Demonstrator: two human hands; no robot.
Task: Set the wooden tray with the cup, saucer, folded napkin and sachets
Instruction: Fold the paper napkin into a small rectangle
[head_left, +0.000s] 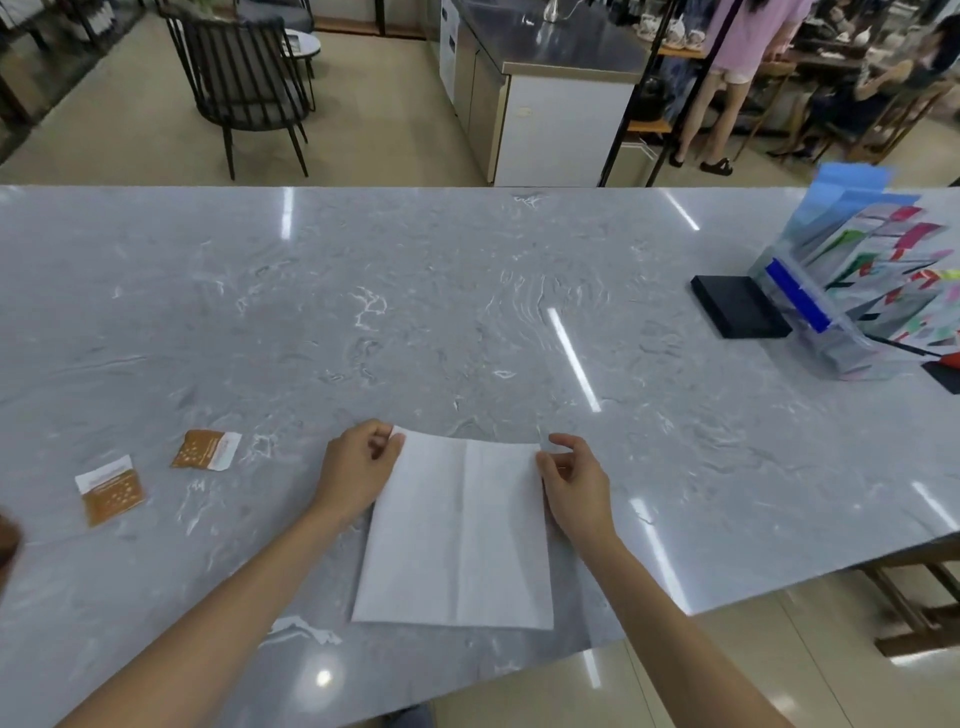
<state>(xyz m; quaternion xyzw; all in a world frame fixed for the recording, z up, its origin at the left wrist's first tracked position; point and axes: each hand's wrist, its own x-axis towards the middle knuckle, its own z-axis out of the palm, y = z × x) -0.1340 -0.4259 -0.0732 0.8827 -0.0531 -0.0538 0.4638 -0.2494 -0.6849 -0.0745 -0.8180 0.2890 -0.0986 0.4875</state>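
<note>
A white paper napkin (457, 530) lies spread flat on the grey marble table (467, 322), with a crease down its middle. My left hand (358, 467) pinches its far left corner and lifts it slightly. My right hand (574, 480) pinches the far right corner. Two brown-and-white sachets lie to the left on the table: one sachet (205, 450) nearer the napkin, the other sachet (111, 491) further left. No tray, cup or saucer is in view.
A clear brochure holder (852, 291) with coloured leaflets stands at the right, a flat black box (737, 306) beside it. Beyond the table's far edge are a dark chair (244, 83), a steel counter (550, 67) and people standing and sitting. The table's near edge runs diagonally at lower right.
</note>
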